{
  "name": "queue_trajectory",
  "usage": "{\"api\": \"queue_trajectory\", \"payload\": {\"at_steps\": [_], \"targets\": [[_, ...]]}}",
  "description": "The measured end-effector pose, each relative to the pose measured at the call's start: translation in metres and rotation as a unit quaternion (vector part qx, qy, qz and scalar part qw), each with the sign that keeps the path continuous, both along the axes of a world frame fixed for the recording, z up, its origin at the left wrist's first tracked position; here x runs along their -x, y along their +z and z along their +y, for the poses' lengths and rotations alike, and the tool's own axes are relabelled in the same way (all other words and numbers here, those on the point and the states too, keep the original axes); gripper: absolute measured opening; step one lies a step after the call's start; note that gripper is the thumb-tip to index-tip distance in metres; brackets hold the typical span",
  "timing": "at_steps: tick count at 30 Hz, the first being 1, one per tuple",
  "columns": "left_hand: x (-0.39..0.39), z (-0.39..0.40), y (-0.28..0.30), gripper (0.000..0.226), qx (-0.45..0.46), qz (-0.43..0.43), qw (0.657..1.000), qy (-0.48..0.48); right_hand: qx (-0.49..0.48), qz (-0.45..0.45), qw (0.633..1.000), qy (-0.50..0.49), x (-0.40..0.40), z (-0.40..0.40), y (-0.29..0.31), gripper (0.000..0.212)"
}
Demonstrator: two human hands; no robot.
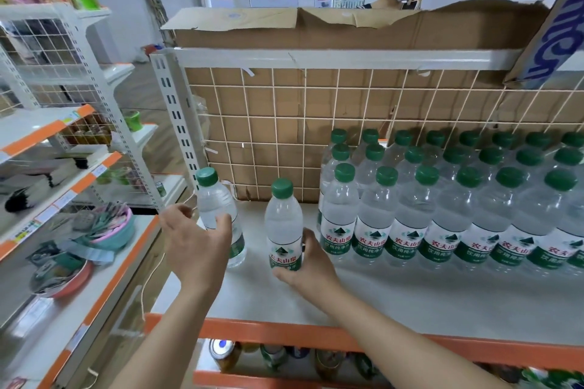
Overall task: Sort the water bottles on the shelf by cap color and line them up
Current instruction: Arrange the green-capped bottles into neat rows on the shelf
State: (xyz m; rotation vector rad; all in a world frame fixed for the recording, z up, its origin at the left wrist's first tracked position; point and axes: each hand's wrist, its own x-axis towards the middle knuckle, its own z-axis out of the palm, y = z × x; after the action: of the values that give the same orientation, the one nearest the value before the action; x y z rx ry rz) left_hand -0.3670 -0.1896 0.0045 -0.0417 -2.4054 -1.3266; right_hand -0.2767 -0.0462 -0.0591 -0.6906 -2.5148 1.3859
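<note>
Two loose green-capped water bottles stand at the left end of the white shelf (395,303). My left hand (197,243) curls around the left bottle (215,202), which tilts slightly near the shelf's upright post. My right hand (308,265) grips the lower labelled part of the second bottle (282,224), which stands upright. To the right, several green-capped bottles (442,208) stand in three tidy rows running to the right edge of view. Every cap in view is green.
A wire grid backed with cardboard (284,123) closes the shelf's rear. The shelf has an orange front edge (316,335), with cans on the level below. Another shelf unit (63,199) with bowls and packets stands at left. A person stands behind the cardboard at top.
</note>
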Motion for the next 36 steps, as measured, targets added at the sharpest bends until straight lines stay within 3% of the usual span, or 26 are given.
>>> {"api": "queue_trajectory", "payload": {"at_steps": [3,6,12,23,36], "targets": [[0.011,-0.008,-0.018,0.08,-0.031,-0.096,0.993,-0.054,0.056,0.014,0.998,-0.009,0.006,-0.002,-0.008,0.076],[0.018,-0.004,-0.021,0.099,-0.149,-0.189,0.96,-0.142,0.1,0.04,0.994,-0.027,0.009,-0.001,-0.008,0.067],[0.03,0.005,-0.022,0.067,-0.194,-0.215,0.94,-0.179,0.108,0.06,0.992,-0.035,0.0,0.002,-0.005,0.053],[-0.016,0.035,-0.033,0.058,-0.202,-0.176,0.948,-0.172,0.091,0.088,0.992,-0.023,-0.051,0.029,-0.006,0.06],[-0.133,0.116,-0.028,0.053,-0.099,-0.152,0.957,-0.228,0.11,0.097,0.989,-0.019,-0.149,0.116,0.001,0.057]]}}
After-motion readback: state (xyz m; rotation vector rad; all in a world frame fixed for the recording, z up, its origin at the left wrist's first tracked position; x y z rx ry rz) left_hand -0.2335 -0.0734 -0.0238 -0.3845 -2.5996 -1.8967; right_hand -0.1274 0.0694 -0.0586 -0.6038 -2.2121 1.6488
